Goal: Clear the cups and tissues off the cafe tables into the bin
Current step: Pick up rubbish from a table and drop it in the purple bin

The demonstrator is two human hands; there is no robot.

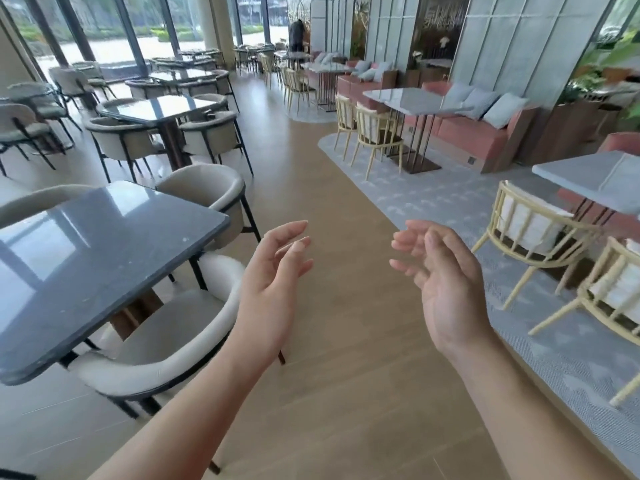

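I logged the left hand [277, 271] raised over the tan wood-look plank floor [329, 358], palm turned inward, fingers loosely spread and holding nothing. The right hand [440, 271] faced it at about the same height, well apart, fingers relaxed and slightly curled, gripping nothing. To the left stood a dark grey polished stone-topped cafe table [86, 258], its top bare where I could see it, with a cream upholstered round-backed chair on black legs [166, 341] tucked just beside its near corner. To the right I noted a pale grey patterned carpet [450, 202], a pale yellow spindle-backed chair with a white cushion [530, 223] and a light grey marble-look table [595, 178]; farther back, a pink banquette with grey cushions [467, 133]. Where the cups, tissues and bin lay, I could not tell from this view.
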